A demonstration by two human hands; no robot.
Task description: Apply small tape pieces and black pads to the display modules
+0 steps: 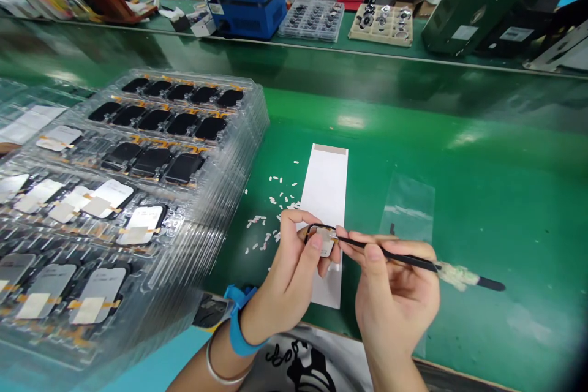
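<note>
Seen from the head camera, the left hand (pixel 287 263), a blue band at its wrist, has its fingers pinched on a small square black-framed screen part (pixel 321 239), held just above a white paper strip (pixel 326 208) on the green bench (pixel 482 184). The right hand (pixel 395 288) has its fingers closed around thin black tweezers (pixel 413 261), the tip touching the part's edge. To the left stand stacked clear trays (pixel 151 153) of similar parts; small white scraps (pixel 271 208) lie beside the strip.
</note>
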